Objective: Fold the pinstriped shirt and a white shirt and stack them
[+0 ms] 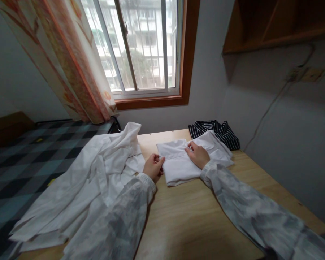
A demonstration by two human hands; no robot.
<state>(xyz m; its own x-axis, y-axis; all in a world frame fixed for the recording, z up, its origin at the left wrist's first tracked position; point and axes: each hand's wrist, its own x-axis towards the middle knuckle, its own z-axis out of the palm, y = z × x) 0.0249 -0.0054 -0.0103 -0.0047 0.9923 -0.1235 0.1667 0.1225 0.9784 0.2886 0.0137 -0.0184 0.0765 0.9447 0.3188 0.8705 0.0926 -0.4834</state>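
A white shirt (176, 168), folded into a flat bundle, lies on the wooden table. At its left edge my left hand (153, 168) is closed, thumb and fingers pinching the cloth. My right hand (198, 155) rests on top of the same shirt near its middle, fingers curled and closed on a bit of the fabric. Its palm hides part of the fold. To the left of my left hand spreads a heap of loose white clothes (97, 173), crumpled and partly over the table's left side.
Behind the folded shirt sits a black-and-white striped garment (216, 131). The wooden table (184, 216) stands against the wall, below a window (146, 47) with a patterned curtain (70, 65). A checkered bed (21, 169) is at the left; a cable (268, 108) hangs at the right.
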